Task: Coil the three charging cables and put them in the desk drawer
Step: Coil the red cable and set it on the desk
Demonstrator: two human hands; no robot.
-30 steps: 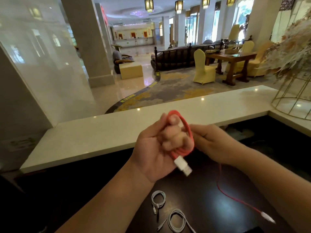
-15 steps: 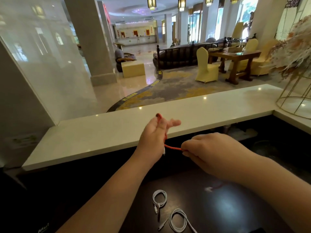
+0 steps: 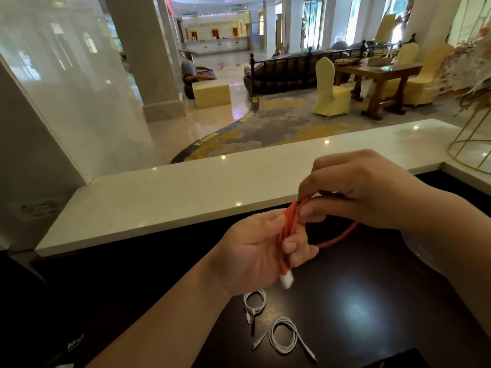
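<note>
Left hand (image 3: 255, 251) pinches red cable (image 3: 288, 229) loops to keep them gathered — right hand (image 3: 358, 189) pinches the top, guiding another wrap.

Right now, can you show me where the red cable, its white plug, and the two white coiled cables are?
Red charging cable (image 3: 288, 229), head view, on the bunched strands.
White plug (image 3: 287, 280), head view, its middle.
Smaller white coiled cable (image 3: 254, 299), head view, loop's left strand.
Larger white coiled cable (image 3: 282, 347), head view, loop's lower strand.

A single head-worn wide-angle view looks forward and down from close above the dark worktop (image 3: 372, 301), both hands near centre. The white counter ledge (image 3: 186, 192) crosses mid-frame; the lobby recedes toward 12 o'clock.
</note>
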